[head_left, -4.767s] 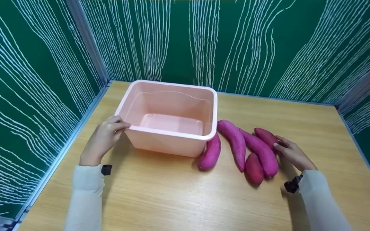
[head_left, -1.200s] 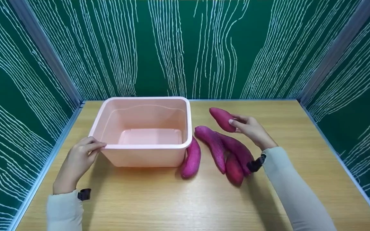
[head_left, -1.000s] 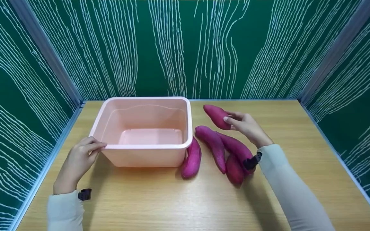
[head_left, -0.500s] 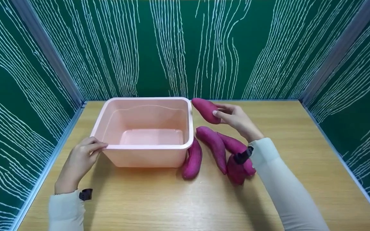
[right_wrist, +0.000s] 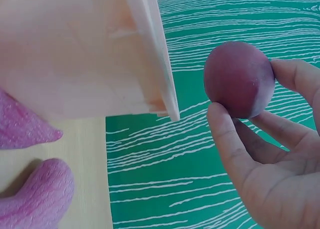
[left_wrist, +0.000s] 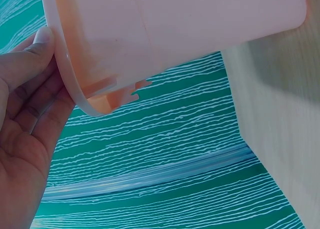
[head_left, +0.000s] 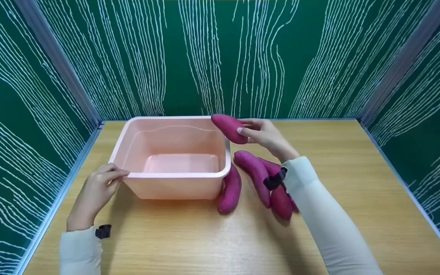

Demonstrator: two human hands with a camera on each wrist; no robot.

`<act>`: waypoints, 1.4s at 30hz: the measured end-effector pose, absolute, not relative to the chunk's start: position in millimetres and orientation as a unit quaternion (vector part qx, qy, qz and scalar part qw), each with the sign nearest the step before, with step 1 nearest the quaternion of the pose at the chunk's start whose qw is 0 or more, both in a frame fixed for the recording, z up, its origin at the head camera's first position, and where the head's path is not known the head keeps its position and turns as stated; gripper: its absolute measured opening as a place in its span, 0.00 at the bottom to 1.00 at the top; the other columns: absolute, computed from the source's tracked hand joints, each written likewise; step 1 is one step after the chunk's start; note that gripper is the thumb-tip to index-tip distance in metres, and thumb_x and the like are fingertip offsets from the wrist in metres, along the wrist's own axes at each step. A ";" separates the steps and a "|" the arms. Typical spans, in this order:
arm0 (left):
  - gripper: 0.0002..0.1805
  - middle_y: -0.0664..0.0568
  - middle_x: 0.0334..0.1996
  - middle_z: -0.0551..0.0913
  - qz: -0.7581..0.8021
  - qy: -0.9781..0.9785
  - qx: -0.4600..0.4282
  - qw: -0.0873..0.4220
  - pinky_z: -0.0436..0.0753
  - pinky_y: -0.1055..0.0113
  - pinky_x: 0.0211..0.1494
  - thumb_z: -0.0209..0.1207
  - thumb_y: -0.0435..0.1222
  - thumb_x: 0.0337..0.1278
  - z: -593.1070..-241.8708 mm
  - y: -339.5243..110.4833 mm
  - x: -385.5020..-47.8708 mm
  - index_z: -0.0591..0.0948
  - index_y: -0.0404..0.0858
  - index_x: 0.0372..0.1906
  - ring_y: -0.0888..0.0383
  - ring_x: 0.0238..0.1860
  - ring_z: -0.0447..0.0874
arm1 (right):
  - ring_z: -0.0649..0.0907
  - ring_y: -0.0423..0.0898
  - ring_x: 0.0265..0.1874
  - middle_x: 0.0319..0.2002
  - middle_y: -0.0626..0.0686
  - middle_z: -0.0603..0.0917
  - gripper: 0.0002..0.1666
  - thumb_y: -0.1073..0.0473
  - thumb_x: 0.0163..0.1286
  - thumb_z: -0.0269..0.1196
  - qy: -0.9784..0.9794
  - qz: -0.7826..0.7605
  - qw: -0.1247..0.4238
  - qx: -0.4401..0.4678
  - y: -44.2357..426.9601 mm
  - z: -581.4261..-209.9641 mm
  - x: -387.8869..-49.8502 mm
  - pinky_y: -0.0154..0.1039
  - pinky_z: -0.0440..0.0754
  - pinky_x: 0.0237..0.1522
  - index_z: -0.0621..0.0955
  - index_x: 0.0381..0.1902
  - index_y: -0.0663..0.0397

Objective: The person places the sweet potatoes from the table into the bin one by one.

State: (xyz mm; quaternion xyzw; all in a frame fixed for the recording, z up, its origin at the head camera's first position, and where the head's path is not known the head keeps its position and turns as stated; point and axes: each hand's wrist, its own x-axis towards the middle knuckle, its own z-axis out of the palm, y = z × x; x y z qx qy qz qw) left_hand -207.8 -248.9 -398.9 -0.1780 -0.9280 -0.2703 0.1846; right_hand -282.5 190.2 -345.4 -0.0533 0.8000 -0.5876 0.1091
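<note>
- Pinching a dark red sweet potato point(head_left: 228, 128) by its lower-right end, the right hand point(head_left: 267, 138) has its thumb on the near side and its fingers behind, spread only as wide as the root.
- The tapered end of this sweet potato juts free of the grip toward the upper left, overlapping the back right corner of the pink tub point(head_left: 178, 187) in the head view; the right wrist view shows a gap of green wall point(right_wrist: 187, 89) between root and rim.
- At left, the left hand point(head_left: 96, 191) pinches the tub's near left rim corner between thumb and fingers.
- Right of the tub, four more sweet potatoes point(head_left: 254, 172) lie on the wooden table point(head_left: 189, 244), one just beside the tub, another partly hidden by a black wrist device point(head_left: 275, 178).
</note>
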 end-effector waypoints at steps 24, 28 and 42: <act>0.13 0.45 0.38 0.84 -0.261 -0.929 -0.181 0.190 0.83 0.49 0.50 0.65 0.22 0.49 -397.3 -247.8 -207.2 0.87 0.34 0.41 0.44 0.46 0.82 | 0.82 0.50 0.51 0.55 0.55 0.80 0.28 0.51 0.66 0.64 0.798 -0.590 0.120 -0.033 152.3 -329.7 -309.1 0.47 0.80 0.60 0.74 0.63 0.50; 0.12 0.45 0.38 0.84 -0.262 -0.930 -0.178 0.186 0.83 0.49 0.50 0.65 0.22 0.49 -397.1 -247.9 -207.4 0.87 0.34 0.41 0.44 0.46 0.82 | 0.82 0.50 0.50 0.54 0.54 0.81 0.27 0.51 0.66 0.64 0.798 -0.590 0.117 -0.030 146.4 -328.1 -312.1 0.46 0.81 0.59 0.76 0.61 0.49; 0.12 0.45 0.37 0.84 -0.261 -0.928 -0.185 0.193 0.83 0.49 0.50 0.65 0.23 0.50 -399.1 -248.7 -209.2 0.87 0.34 0.41 0.45 0.45 0.83 | 0.84 0.49 0.48 0.52 0.54 0.81 0.27 0.52 0.64 0.65 0.793 -0.597 0.118 -0.031 124.9 -330.2 -324.2 0.43 0.82 0.57 0.76 0.60 0.51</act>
